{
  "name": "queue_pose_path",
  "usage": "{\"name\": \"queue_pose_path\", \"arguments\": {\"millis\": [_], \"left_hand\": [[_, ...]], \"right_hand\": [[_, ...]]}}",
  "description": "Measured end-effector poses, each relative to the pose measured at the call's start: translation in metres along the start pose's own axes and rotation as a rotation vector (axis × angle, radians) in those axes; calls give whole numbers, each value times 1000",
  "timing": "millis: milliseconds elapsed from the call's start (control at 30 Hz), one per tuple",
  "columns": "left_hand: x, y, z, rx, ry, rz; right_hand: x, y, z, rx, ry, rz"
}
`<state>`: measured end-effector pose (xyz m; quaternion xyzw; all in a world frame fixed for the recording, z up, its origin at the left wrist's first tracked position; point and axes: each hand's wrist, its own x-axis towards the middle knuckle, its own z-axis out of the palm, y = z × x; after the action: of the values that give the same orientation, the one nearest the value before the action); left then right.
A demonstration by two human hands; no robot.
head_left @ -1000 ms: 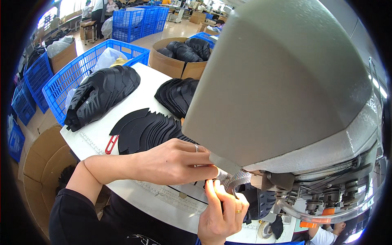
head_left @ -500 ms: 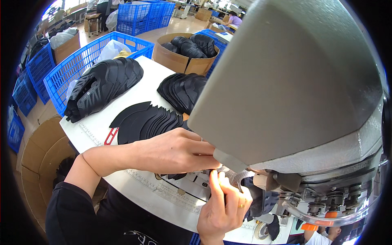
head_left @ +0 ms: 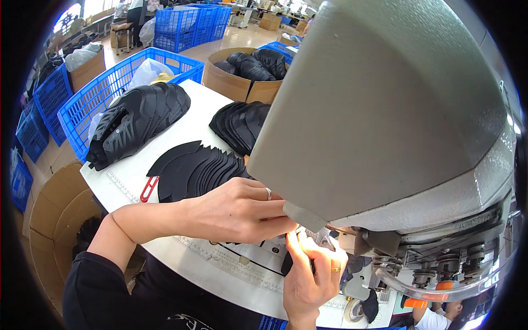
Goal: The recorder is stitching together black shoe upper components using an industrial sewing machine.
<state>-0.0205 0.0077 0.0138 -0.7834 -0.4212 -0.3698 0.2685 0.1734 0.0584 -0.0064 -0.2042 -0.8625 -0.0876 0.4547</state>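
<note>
My left hand [head_left: 236, 212] reaches in from the left, its fingers together and closed at the work under the sewing machine head [head_left: 379, 115]. Close in front, my right hand [head_left: 313, 269] is closed on a black shoe piece [head_left: 286, 264], which shows only in part beside its fingers. The fingertips of both hands meet near the needle area, and the machine hides that spot. A patch of grey textured material [head_left: 323, 238] shows just beyond the right fingers. Behind my left hand lies a fanned stack of black curved pieces [head_left: 192, 170].
Black shoe uppers [head_left: 140, 118] are nested at the table's far left, and a second black stack [head_left: 236, 126] lies by the machine. A red-handled tool [head_left: 149, 189] rests on the white table [head_left: 124, 184]. Around it stand a blue crate [head_left: 82, 110] and cardboard bins [head_left: 225, 81].
My right hand has shifted right, and the black piece now shows left of its fingers. The left hand stays at the machine, slightly turned. The whole view has moved a little.
</note>
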Motion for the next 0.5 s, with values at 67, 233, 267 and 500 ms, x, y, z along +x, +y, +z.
{"name": "queue_pose_path", "arguments": {"millis": [67,233,267,500], "left_hand": [[2,3,-2,28,-4,-3],[0,4,-4,37,20,-3],[-1,2,-5,35,20,-1],[-9,-24,-3,-158,-88,-40]], "right_hand": [[-3,10,-1,72,-80,13],[1,24,3,176,-42,-31],[1,25,3,181,-37,-53],[3,34,1,261,-54,-10]]}}
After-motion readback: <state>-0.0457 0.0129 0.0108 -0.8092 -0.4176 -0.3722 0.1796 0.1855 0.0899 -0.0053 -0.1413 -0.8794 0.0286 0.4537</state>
